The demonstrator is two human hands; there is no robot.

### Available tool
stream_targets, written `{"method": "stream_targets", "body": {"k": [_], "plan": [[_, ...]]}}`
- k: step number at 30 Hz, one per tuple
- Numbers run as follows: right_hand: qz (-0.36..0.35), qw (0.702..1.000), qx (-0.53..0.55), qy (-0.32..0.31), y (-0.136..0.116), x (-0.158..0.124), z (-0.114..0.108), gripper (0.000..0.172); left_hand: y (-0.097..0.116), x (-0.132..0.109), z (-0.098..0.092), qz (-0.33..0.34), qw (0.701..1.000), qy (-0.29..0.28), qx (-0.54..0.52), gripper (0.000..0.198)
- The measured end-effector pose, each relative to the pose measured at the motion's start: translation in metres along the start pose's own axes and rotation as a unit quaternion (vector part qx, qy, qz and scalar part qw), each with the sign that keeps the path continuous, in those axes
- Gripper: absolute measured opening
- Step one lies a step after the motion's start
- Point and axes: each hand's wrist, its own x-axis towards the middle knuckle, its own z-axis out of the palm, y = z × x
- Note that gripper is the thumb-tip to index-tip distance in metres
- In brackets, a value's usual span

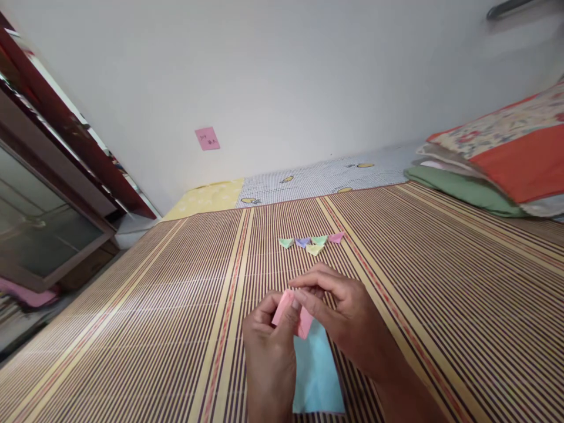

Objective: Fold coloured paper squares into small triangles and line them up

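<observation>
Left hand (271,346): it is closed on the small pink paper (305,322), thumb in front, the other fingers partly hidden.
Right hand (348,314): its thumb is at the upper edge of this paper; whether its fingers grip too, I cannot tell.
Pink paper: it is held above the far end of the blue sheet (316,376).
Fold: the step seems to be folding; I think it is good to match the edges first, hold them still with the left thumb, then press the crease firmly with the right one.
Folded pieces (314,249): five small ones lie beyond the blue sheet.
Pink note (207,138): far beyond the blue sheet, to its left; dark handwriting, too small to read surely.
</observation>
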Motion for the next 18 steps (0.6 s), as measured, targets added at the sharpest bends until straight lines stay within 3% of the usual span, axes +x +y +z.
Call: {"method": "stream_targets", "body": {"k": [4,11,18], "plan": [[0.009,1.000,0.006,-0.010,-0.003,-0.001,-0.002,0.014,0.005,-0.001,0.000,0.019,0.996,-0.051,0.075,0.035],[0.097,0.988,0.115,0.026,0.009,0.003,-0.005,0.020,-0.001,0.001,-0.002,-0.059,0.992,-0.096,0.056,0.021],[0.095,0.977,0.173,-0.081,0.013,-0.003,-0.015,0.013,0.002,-0.002,0.006,-0.057,0.995,-0.079,-0.003,0.032]]}}
